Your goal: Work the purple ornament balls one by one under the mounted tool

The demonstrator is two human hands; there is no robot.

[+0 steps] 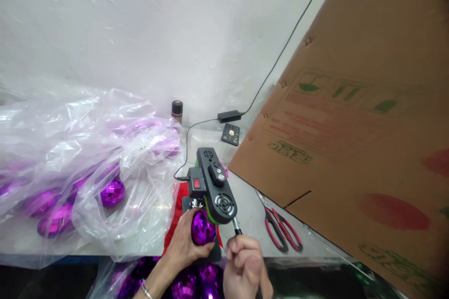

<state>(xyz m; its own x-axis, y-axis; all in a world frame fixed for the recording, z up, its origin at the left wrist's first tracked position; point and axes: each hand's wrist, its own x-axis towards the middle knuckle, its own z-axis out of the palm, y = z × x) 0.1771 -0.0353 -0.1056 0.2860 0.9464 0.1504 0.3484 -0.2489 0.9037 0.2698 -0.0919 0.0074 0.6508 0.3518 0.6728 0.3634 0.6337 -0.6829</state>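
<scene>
At the front of the pale table, left hand grips a shiny purple faceted ball beside the near end of a black-and-green machine; right hand is closed round a slim black-and-silver rod.

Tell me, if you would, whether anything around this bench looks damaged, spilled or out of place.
One thing: a dark, slit-like line runs inward from the lower edge of the cardboard box, which looks odd on otherwise plain board; it may be a cut or just a mark. I see nothing spilled.
</scene>
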